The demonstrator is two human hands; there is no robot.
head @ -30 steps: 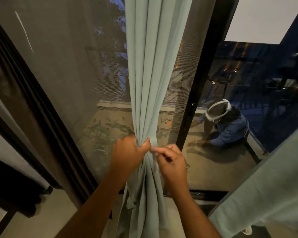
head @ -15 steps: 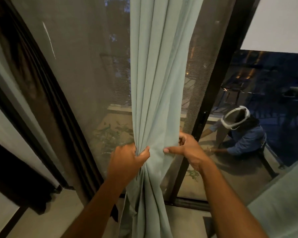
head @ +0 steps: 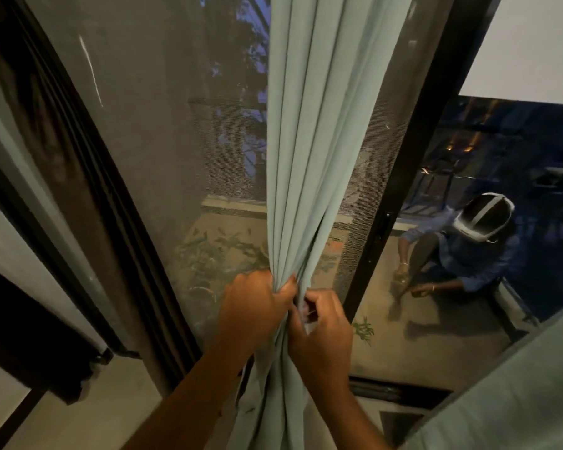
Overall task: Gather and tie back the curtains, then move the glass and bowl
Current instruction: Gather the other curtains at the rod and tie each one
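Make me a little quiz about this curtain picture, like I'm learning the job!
1. True or false: both hands grip the pale green curtain.
2. What lies right behind the curtain? A) a brick wall B) a dark mesh screen C) a bookshelf
3. Fill in: the left hand and right hand bunch the curtain's folds ____ together.

Key: 1 true. 2 B. 3 close. The glass and bowl are not in view.
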